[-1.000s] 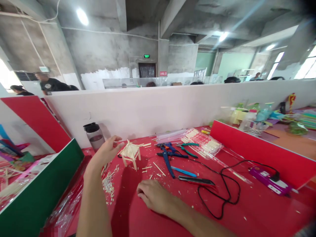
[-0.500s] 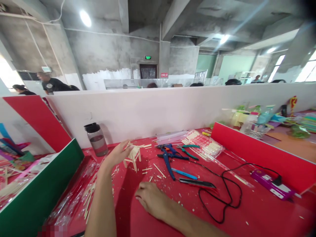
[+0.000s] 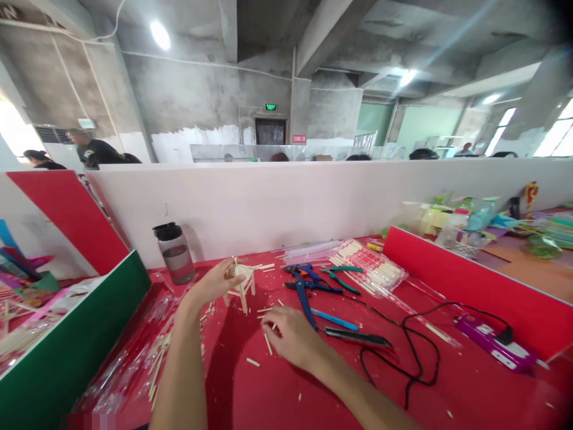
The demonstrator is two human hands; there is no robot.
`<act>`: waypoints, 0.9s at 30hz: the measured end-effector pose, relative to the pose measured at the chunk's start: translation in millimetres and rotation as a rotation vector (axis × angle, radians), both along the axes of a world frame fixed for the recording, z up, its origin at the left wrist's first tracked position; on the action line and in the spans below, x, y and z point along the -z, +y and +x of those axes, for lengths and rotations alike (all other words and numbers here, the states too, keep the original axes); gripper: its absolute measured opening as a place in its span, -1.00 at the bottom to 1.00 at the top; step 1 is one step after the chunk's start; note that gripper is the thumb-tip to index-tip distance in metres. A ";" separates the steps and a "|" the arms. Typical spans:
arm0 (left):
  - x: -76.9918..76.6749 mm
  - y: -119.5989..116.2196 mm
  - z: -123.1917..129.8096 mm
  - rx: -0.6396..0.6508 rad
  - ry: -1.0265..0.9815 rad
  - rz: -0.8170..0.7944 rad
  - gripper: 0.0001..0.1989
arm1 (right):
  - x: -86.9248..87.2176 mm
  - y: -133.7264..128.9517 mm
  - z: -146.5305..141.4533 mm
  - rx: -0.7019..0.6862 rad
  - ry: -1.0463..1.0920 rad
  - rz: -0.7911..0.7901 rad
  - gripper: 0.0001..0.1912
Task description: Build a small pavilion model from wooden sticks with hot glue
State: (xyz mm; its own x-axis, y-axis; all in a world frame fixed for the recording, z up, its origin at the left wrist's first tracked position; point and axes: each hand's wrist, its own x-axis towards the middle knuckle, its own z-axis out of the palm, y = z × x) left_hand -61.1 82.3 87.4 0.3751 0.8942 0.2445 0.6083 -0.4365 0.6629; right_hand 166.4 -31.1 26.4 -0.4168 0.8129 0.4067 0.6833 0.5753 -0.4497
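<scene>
Spanning the back of the scene, a long white upright panel point(image 3: 277, 209) borders the bright red flat surface point(image 3: 250, 397) where the work lies. Toward the left rear stands a clear cylindrical bottle with a black lid point(image 3: 176, 257), apart from both hands.

The left hand point(image 3: 219, 280) reaches forward, thumb and fingers partly closed around the roof of a small pavilion-shaped model of pale wooden sticks point(image 3: 244, 294) (how firmly, I cannot tell). The model stands upright on its legs, in front of the person and slightly left of centre; roughly as broad as it is tall, it has no marked long axis. The left hand is clearly the nearer, meeting it from its left side.

The right hand point(image 3: 293, 334) is closer to the body, to the right of the model and apart from it, low over the surface with loosely curled fingers. Whether it pinches anything is unclear. Just beside its fingertips lies a thin pale loose stick point(image 3: 268, 344), its long axis pointing roughly away from the person. Nearer still lies a short pale stick offcut point(image 3: 253, 362).
</scene>
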 end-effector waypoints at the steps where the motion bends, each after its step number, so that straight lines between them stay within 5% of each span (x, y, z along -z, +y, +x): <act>1: 0.6 0.4 -0.2 0.005 -0.006 -0.007 -0.42 | -4.5 7.7 11.1 0.045 0.017 0.002 -0.82; 6: -3.5 -1.6 0.7 0.019 -0.002 0.020 -0.45 | -19.4 60.4 76.0 0.399 -0.057 -0.093 -0.80; 10: -9.3 -5.1 2.4 0.033 0.029 0.038 -0.50 | -13.9 105.7 106.1 0.597 -0.223 -0.161 -0.72; 20: -7.4 -4.9 1.7 0.006 0.055 0.060 -0.63 | 16.9 151.4 106.8 0.573 -0.095 -0.250 -0.68; 27: -10.4 -7.0 3.8 -0.044 0.074 0.081 -0.66 | 11.6 147.6 103.7 0.432 0.234 -0.162 -0.65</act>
